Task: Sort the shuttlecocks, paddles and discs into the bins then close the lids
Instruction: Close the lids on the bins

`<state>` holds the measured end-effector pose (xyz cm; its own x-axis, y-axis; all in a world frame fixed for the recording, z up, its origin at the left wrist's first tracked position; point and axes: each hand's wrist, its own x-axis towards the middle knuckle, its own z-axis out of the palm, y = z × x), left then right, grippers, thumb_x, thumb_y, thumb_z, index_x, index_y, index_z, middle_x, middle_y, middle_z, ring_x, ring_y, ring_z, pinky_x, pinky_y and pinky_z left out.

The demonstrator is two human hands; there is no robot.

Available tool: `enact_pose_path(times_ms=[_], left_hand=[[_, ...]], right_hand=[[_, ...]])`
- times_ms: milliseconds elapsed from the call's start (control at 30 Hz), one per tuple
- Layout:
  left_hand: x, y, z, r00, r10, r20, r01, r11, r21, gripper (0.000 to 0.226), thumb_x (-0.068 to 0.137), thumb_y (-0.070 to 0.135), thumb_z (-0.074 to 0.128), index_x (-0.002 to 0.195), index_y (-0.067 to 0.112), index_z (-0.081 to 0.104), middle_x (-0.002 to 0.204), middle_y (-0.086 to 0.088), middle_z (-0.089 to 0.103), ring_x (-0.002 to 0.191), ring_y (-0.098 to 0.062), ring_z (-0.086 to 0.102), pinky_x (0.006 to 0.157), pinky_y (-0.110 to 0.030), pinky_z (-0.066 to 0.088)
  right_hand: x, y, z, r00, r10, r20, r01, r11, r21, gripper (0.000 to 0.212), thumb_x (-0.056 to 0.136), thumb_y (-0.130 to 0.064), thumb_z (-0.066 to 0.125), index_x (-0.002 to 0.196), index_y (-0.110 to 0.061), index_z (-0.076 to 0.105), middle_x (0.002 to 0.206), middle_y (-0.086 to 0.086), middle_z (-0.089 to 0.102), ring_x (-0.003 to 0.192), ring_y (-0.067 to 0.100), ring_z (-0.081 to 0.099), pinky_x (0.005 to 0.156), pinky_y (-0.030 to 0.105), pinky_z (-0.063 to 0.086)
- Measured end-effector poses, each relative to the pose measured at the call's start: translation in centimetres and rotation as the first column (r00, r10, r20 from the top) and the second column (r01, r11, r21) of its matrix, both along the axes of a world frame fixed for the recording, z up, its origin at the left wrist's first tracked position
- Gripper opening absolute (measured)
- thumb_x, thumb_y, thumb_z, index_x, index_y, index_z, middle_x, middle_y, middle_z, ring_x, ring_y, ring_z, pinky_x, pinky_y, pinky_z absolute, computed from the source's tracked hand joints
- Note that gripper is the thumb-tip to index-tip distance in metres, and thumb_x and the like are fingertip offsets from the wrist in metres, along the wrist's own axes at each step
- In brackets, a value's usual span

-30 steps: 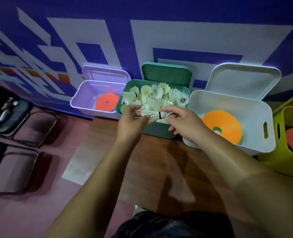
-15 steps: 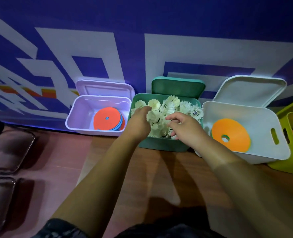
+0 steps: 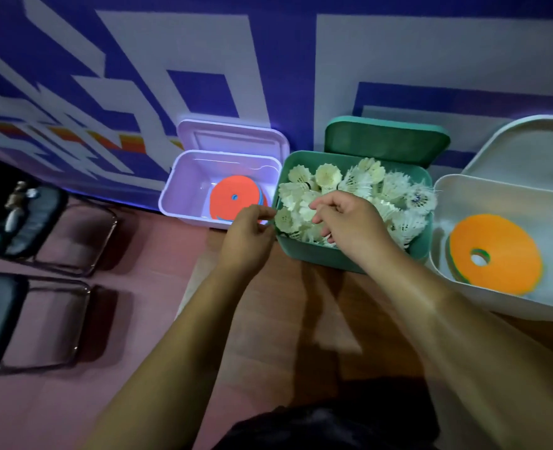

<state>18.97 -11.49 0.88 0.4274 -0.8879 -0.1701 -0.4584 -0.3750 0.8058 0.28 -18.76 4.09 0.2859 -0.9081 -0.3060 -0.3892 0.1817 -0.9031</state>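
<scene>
The shuttlecock we held between both hands a second ago is out of our grasp, lost among the shuttlecocks [image 3: 391, 190] in the green bin [image 3: 317, 256]. Our left hand [image 3: 247, 235] has drawn back off the pile to the bin's near left corner, fingers curled by the rim. Our right hand [image 3: 349, 222] has sunk onto the pile, fingers loose.

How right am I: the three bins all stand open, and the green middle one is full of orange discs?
One part is wrong. The head view shows the green bin full of white shuttlecocks, not orange discs. The discs lie in the lilac bin and the white bin on either side of it. All three bins do stand open.
</scene>
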Motion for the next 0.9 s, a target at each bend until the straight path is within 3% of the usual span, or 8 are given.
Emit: enact_pose_path(times_ms=[100,200,367,433,533,633,733,900], left_hand=[[1.1,1.4,0.4,1.000,0.029,-0.003,-0.028,0.999,0.032,0.019,0.097,0.014,0.063,0.112,0.023,0.069,0.101,0.012,0.073,0.078,0.001,0.066,0.072,-0.023,0.052],[3.1,2.5,0.9,0.999,0.030,0.033,-0.032,0.996,0.083,0.018,0.097,0.021,0.062,0.109,0.031,0.070,0.099,0.011,0.073,0.089,-0.013,0.071,0.086,-0.039,0.060],[6.1,3.5,2.0,0.998,0.070,-0.001,-0.070,0.996,0.056,0.013,0.101,0.019,0.061,0.108,0.026,0.070,0.095,0.002,0.074,0.087,-0.019,0.073,0.082,-0.046,0.061],[7.5,3.4,1.9,0.995,0.097,-0.018,-0.096,0.995,0.040,0.013,0.101,0.019,0.061,0.107,0.026,0.071,0.098,0.002,0.074,0.087,-0.017,0.074,0.083,-0.046,0.061],[9.7,2.9,1.2,0.990,0.132,-0.050,-0.129,0.991,0.045,0.014,0.100,0.023,0.061,0.104,0.031,0.072,0.097,0.007,0.074,0.087,-0.013,0.074,0.083,-0.045,0.063],[12.4,2.5,0.4,0.989,0.122,-0.081,-0.120,0.992,0.033,0.015,0.100,0.023,0.061,0.103,0.033,0.073,0.096,0.011,0.074,0.088,-0.011,0.073,0.082,-0.040,0.062],[15.9,1.4,-0.7,0.986,0.115,-0.121,-0.114,0.993,0.012,0.017,0.100,0.018,0.062,0.103,0.029,0.074,0.096,0.011,0.074,0.086,-0.014,0.072,0.081,-0.040,0.060],[23.9,-1.2,-2.6,0.979,0.116,-0.169,-0.112,0.993,0.033,0.019,0.095,0.016,0.061,0.093,0.029,0.075,0.092,0.012,0.075,0.088,-0.018,0.074,0.082,-0.042,0.060]], right_hand=[[1.9,0.1,0.0,0.997,0.022,0.067,-0.018,0.998,-0.053,0.025,0.100,-0.020,0.055,0.097,-0.031,0.077,0.086,-0.008,0.076,0.066,0.006,0.066,0.067,0.027,0.056],[4.2,0.1,0.2,0.994,0.085,0.072,-0.075,0.988,-0.137,0.023,0.099,-0.020,0.057,0.097,-0.031,0.078,0.082,-0.010,0.076,0.071,0.006,0.068,0.073,0.029,0.056],[7.9,-1.0,1.1,0.982,0.190,0.020,-0.180,0.956,-0.232,0.022,0.097,-0.020,0.059,0.097,-0.030,0.078,0.082,-0.009,0.074,0.059,-0.001,0.057,0.062,0.024,0.043],[9.2,-1.8,1.2,0.977,0.213,-0.023,-0.213,0.950,-0.227,0.022,0.096,-0.020,0.057,0.096,-0.030,0.077,0.083,-0.010,0.075,0.063,0.000,0.061,0.063,0.026,0.045],[11.1,-3.2,0.6,0.974,0.206,-0.096,-0.219,0.961,-0.166,0.023,0.093,-0.025,0.055,0.091,-0.034,0.075,0.085,-0.012,0.076,0.079,0.013,0.072,0.069,0.034,0.056],[13.8,-4.5,0.0,0.990,0.140,-0.005,-0.140,0.990,-0.032,0.021,0.097,-0.018,0.056,0.096,-0.025,0.077,0.090,-0.005,0.079,0.079,0.015,0.074,0.068,0.033,0.060],[17.0,-6.0,-0.5,0.987,-0.043,0.154,0.011,0.979,0.201,0.018,0.102,-0.011,0.059,0.108,-0.004,0.073,0.092,0.011,0.075,0.071,0.018,0.067,0.057,0.025,0.055],[22.4,-8.8,-2.7,0.924,-0.335,0.186,0.245,0.889,0.386,0.011,0.101,-0.013,0.063,0.104,-0.007,0.071,0.083,0.007,0.075,0.064,0.014,0.067,0.056,0.025,0.056]])
